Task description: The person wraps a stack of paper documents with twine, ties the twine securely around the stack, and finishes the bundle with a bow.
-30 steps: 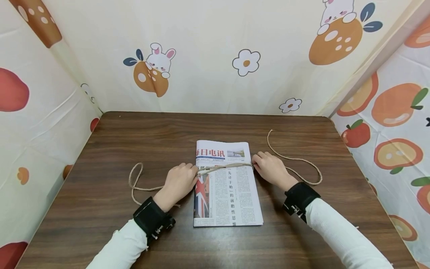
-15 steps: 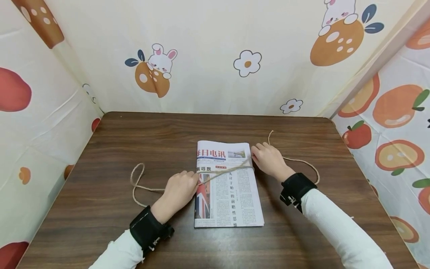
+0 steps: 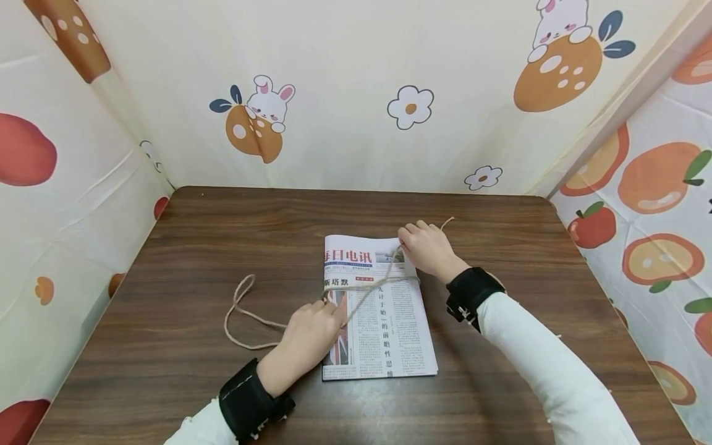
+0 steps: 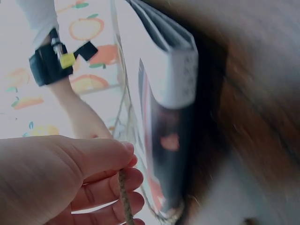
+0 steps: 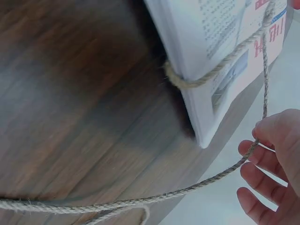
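A folded stack of newspaper [image 3: 389, 334] lies on the table with a thin twine rope [image 3: 371, 289] running across its top face and around its sides. In the left wrist view my left hand [image 4: 89, 183] pinches one strand of the rope between thumb and fingers, beside the folded edge. My right hand [image 3: 427, 248] holds the other strand above the stack's upper right corner; the right wrist view shows thumb and forefinger pinching the rope [image 5: 220, 176]. Between the hands the strands cross near the middle of the newspaper.
The brown wooden table [image 3: 256, 235] bears the stack. One loose rope end loops on the table at the left, and the other trails behind the right hand. A printed cloth wall [image 3: 345, 123] rises behind the table, with more patterned cloth at both sides.
My right hand has moved left and away from me, toward the paper's upper corner. My left hand has come nearer and slightly right. The rope strands, earlier close together, now cross at a wider angle.
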A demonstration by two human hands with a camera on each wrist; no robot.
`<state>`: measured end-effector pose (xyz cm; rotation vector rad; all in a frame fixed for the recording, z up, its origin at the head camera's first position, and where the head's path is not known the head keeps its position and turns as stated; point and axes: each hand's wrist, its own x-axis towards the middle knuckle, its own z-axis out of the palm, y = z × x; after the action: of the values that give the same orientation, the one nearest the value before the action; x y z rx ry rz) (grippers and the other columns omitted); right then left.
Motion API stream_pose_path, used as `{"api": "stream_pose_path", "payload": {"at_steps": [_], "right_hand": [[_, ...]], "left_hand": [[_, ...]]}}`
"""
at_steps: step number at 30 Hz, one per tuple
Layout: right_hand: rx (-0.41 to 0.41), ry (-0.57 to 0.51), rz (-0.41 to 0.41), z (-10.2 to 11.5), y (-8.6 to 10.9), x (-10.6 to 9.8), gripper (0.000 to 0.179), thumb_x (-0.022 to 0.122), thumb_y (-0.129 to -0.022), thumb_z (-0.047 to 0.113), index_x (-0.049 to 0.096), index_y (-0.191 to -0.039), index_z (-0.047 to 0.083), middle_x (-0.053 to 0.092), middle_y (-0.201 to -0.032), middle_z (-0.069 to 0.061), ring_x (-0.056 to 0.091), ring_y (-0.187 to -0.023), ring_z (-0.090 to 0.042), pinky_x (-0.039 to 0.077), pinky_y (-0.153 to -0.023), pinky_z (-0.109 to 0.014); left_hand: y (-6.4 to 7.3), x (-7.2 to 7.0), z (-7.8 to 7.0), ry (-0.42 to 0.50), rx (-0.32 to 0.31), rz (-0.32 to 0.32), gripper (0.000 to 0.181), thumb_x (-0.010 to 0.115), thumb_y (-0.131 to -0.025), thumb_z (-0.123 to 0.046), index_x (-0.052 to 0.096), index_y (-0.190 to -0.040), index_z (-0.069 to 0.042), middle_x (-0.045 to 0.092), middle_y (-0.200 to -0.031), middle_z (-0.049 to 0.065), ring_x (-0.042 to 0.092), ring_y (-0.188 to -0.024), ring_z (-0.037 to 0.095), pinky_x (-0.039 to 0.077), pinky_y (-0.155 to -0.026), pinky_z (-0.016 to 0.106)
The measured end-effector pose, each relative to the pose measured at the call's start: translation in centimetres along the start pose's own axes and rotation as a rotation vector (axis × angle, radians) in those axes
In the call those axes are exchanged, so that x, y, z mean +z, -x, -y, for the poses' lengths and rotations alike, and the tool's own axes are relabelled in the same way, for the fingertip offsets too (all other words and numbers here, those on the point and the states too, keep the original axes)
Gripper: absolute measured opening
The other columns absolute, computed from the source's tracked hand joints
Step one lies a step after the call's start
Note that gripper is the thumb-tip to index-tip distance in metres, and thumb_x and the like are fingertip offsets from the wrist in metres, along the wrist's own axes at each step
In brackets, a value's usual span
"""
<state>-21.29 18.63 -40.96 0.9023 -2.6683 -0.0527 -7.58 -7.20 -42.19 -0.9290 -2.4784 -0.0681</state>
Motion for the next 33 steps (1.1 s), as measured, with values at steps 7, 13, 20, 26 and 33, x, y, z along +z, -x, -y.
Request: {"api": "stream_pose_path", "payload": {"at_steps": [7,13,20,26,33], "right_hand": [[0.013,-0.028,0.060,1.1,-1.1,0.3,0.007,0.063,-0.086,0.014,0.058,-0.086,0.009,0.063,-0.080,-0.004,0.054,-0.072,-0.023,0.043,-0.061,-0.033],[0.004,-0.037,0.053,2.2,-1.6,0.8,0.009,0.063,-0.086,0.015,0.057,-0.086,0.008,0.065,-0.078,-0.003,0.058,-0.070,-0.022,0.042,-0.059,-0.033],[0.029,-0.074,0.166,2.7,-1.5,1.4,0.007,0.058,-0.090,0.015,0.054,-0.089,0.009,0.064,-0.076,-0.002,0.058,-0.064,-0.021,0.042,-0.059,-0.033],[0.051,-0.087,0.239,2.1,-1.0,1.8,0.006,0.053,-0.092,0.016,0.052,-0.089,0.010,0.064,-0.076,-0.002,0.058,-0.066,-0.023,0.044,-0.063,-0.038],[0.039,-0.118,0.212,1.0,0.0,1.6,0.006,0.057,-0.089,0.014,0.053,-0.087,0.010,0.063,-0.071,-0.002,0.057,-0.062,-0.022,0.045,-0.063,-0.040]], "left_hand": [[-0.4,-0.6,-2.3,0.008,0.073,0.034,0.011,0.067,-0.069,-0.007,0.059,-0.062,-0.011,0.059,-0.066,0.001,0.052,-0.058,0.013,0.035,-0.046,0.023],[-0.6,-0.4,-4.5,0.014,0.100,0.060,0.013,0.064,-0.072,-0.009,0.058,-0.062,-0.013,0.052,-0.060,-0.003,0.049,-0.055,0.011,0.036,-0.047,0.024],[-0.5,-0.1,-5.5,0.008,0.105,0.117,0.017,0.064,-0.072,-0.010,0.053,-0.060,-0.016,0.050,-0.056,-0.005,0.048,-0.051,0.008,0.034,-0.044,0.023],[-0.2,-0.2,-5.2,0.008,0.096,0.169,0.015,0.066,-0.072,-0.010,0.056,-0.062,-0.016,0.052,-0.057,-0.005,0.051,-0.051,0.008,0.035,-0.042,0.023],[0.0,0.0,-4.0,0.018,0.035,0.192,0.012,0.065,-0.072,-0.011,0.058,-0.063,-0.013,0.055,-0.058,-0.002,0.053,-0.051,0.011,0.037,-0.041,0.027]]}}
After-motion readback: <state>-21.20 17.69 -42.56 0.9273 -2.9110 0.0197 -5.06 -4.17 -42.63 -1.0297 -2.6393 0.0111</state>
